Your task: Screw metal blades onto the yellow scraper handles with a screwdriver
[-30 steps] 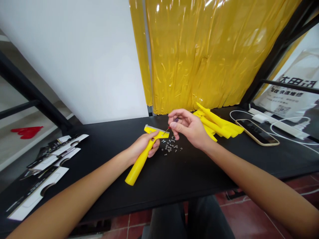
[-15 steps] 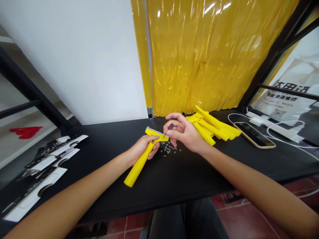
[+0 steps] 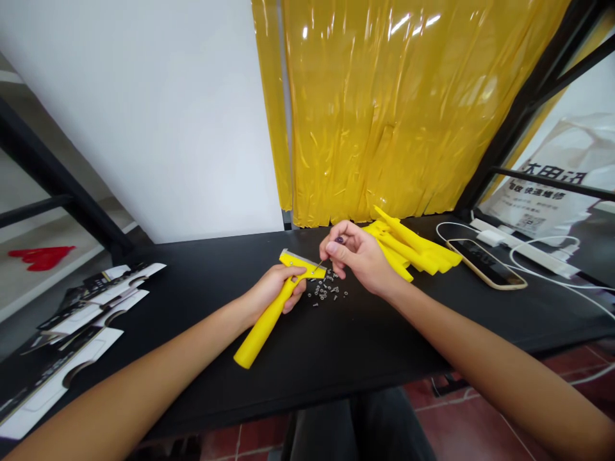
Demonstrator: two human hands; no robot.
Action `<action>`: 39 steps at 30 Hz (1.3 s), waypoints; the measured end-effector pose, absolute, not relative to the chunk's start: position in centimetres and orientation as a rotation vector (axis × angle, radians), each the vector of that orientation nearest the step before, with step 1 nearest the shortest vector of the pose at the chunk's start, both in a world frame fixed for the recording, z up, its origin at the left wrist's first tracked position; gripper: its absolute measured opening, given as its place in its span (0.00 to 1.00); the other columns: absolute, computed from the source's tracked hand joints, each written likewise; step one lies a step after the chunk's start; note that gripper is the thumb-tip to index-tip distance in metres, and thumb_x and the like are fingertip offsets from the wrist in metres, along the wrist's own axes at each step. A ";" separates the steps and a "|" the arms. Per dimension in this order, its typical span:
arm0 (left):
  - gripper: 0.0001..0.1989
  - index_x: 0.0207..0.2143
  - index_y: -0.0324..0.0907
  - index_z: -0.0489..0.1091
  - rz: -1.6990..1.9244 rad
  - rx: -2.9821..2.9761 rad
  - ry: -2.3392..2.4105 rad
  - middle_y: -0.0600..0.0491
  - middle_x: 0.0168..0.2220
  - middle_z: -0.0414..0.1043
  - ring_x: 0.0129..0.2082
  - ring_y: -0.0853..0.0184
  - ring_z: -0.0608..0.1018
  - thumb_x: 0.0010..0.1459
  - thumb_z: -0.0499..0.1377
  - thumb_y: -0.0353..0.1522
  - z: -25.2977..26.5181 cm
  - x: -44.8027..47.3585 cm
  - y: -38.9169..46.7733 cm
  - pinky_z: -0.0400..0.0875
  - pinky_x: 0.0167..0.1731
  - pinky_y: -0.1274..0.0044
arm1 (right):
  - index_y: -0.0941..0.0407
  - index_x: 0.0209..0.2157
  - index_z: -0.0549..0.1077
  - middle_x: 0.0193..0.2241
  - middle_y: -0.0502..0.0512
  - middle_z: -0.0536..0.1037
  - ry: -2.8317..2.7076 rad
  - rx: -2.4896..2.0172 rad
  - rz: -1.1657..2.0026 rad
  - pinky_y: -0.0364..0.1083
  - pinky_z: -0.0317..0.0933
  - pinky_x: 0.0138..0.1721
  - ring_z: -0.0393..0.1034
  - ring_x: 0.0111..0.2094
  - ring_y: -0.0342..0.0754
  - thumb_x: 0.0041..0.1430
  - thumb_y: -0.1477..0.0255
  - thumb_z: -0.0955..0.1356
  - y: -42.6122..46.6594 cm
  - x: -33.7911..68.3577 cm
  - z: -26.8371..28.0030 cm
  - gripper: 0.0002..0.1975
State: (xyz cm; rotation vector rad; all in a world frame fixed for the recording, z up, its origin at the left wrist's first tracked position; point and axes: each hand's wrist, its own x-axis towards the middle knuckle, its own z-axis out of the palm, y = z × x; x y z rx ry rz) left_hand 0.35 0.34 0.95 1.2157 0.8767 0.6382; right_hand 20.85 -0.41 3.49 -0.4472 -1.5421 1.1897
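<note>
My left hand (image 3: 283,288) is closed round the neck of a yellow scraper (image 3: 262,330), whose wide head carries a metal blade along its far edge. Two small screws show in the head. Between the fingertips of my right hand (image 3: 358,253) is a small screwdriver with a dark purple handle (image 3: 340,241). Its thin shaft slants down to the screw at the right end of the scraper's head. Several loose nuts and screws (image 3: 323,291) lie on the black table (image 3: 365,346) just beside the head.
Several more yellow scraper handles (image 3: 418,253) lie in a pile behind my right hand. Farther right are a phone (image 3: 487,264), white cables and a power strip (image 3: 523,246). Printed cards (image 3: 96,358) are stacked at the left. A yellow plastic curtain (image 3: 384,115) hangs behind the table.
My right fingers have shifted their grip on the screwdriver and the handle is tilted farther right. The scraper remains in my left hand. The whole view has shifted slightly.
</note>
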 end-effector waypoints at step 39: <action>0.23 0.16 0.39 0.65 0.654 1.207 0.863 0.56 0.10 0.57 0.08 0.72 0.61 0.62 0.55 0.41 0.0 0.1 0.6 0.53 0.10 0.79 | 0.52 0.45 0.65 0.36 0.51 0.77 -1.482 -0.410 1.186 0.39 0.61 0.18 0.68 0.21 0.38 0.67 0.62 0.66 -0.9 20.5 3.4 0.10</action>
